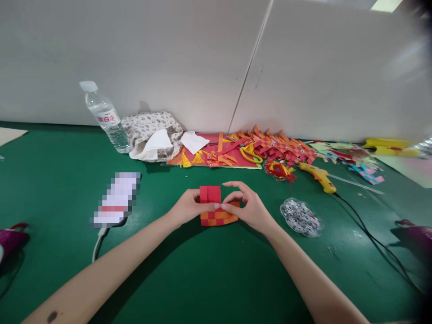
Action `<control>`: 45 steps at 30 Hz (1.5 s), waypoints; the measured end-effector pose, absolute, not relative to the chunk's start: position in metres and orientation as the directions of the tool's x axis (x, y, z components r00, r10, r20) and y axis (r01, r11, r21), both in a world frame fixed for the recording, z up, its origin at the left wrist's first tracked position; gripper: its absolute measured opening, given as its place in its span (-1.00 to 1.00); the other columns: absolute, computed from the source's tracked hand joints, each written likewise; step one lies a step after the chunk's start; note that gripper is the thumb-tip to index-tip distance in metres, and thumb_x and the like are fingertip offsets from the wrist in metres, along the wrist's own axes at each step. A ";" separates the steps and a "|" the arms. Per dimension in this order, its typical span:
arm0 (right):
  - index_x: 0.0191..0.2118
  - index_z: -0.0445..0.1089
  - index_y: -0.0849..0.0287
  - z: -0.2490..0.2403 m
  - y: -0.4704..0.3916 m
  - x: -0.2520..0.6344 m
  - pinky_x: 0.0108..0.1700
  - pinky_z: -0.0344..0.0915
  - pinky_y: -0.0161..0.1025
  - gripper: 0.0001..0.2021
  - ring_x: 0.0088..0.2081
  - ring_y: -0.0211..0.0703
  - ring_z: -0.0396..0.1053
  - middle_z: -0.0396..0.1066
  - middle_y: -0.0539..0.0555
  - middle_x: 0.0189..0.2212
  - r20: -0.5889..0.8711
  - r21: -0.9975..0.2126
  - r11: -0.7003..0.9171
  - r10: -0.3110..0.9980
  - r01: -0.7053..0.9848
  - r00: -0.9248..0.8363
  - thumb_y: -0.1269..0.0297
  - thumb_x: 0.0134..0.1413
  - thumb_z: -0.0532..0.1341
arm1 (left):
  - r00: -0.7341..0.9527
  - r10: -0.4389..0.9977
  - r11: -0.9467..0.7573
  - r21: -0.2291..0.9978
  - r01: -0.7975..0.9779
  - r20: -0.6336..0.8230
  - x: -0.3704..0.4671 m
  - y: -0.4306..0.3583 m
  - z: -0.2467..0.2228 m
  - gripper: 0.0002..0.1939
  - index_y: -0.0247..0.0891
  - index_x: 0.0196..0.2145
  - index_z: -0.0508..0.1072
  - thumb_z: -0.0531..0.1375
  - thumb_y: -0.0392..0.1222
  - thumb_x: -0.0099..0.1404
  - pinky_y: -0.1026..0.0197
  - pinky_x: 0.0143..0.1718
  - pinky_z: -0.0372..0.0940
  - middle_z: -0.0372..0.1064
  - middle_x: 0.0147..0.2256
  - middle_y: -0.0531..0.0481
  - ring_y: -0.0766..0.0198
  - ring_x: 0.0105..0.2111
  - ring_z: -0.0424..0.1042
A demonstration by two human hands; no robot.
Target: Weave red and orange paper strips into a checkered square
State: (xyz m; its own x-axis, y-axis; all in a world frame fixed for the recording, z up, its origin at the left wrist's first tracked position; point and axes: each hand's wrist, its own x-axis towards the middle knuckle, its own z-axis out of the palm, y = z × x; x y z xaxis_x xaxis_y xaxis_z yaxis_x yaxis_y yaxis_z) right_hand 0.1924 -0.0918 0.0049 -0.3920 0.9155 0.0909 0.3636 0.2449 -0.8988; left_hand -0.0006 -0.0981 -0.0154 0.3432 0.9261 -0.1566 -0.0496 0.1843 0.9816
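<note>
A red and orange woven paper piece point(212, 218) is held just above the green table, in the middle of the view. Its lower part shows a checkered weave, and plain red strips stand up at its top. My left hand point(189, 207) grips its left side, with the thumb lying across the front. My right hand point(248, 204) pinches it at the right, thumb tip close to the left thumb, while the index finger is raised and curved. The fingers behind the paper are partly hidden.
Behind lie finished woven paper fish point(280, 146), yellow tassels point(185, 160) and a tissue pouch point(151, 121) beside a water bottle point(106, 117). At right are a yellow glue gun point(319, 177) with its cord and a dish of googly eyes point(300, 217). A phone point(116, 200) lies left.
</note>
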 end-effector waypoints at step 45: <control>0.07 0.10 0.05 0.008 -0.083 0.205 -0.21 0.39 -0.20 -0.32 -0.22 -0.11 0.46 0.47 0.04 -0.27 -0.121 -0.971 0.007 0.848 0.239 -0.517 0.28 -0.21 0.38 | 0.285 0.954 0.096 0.995 0.017 -0.096 -0.010 -0.089 -0.010 -0.75 -0.31 -0.45 0.49 0.34 -0.07 -0.03 0.32 -0.43 0.25 0.43 -0.49 0.03 0.33 -0.48 0.37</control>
State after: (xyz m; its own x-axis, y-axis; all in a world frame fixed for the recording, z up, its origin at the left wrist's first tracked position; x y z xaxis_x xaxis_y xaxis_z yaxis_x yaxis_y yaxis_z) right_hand 0.2047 -0.0830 0.0078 -0.5167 0.8476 -0.1210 0.2394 0.0074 -0.9709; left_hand -0.0099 -0.0892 -0.0098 0.2852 0.9536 -0.0965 0.0171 0.0955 0.9953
